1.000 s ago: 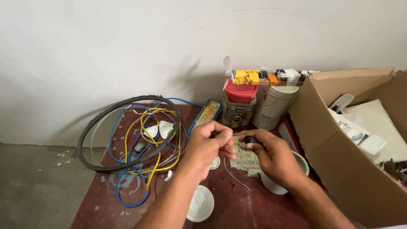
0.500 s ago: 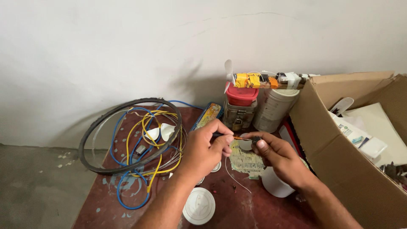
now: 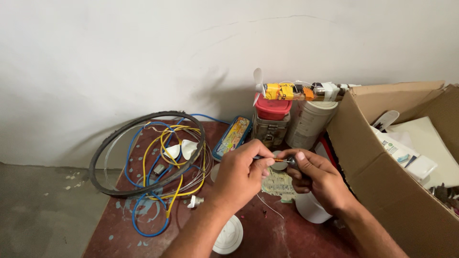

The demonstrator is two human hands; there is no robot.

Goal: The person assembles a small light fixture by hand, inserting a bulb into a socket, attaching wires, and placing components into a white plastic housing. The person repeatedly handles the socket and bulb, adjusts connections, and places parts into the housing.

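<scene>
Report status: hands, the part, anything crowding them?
Left hand and right hand pinch a small wire piece together. Cardboard box close on right.

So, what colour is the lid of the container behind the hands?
Red. The lid sits on a greyish container, seen in the head view, the only one.

**Colours all over this bench**

A dark red tabletop [image 3: 287, 239] flecked with pale blue paint is seen. Blue wire [image 3: 143, 224] and yellow wire [image 3: 174, 193] are looped inside a black ring [image 3: 103, 157]. A red lid [image 3: 272, 107] tops one tin, and yellow tape [image 3: 279, 91] is wrapped around a small fan.
</scene>
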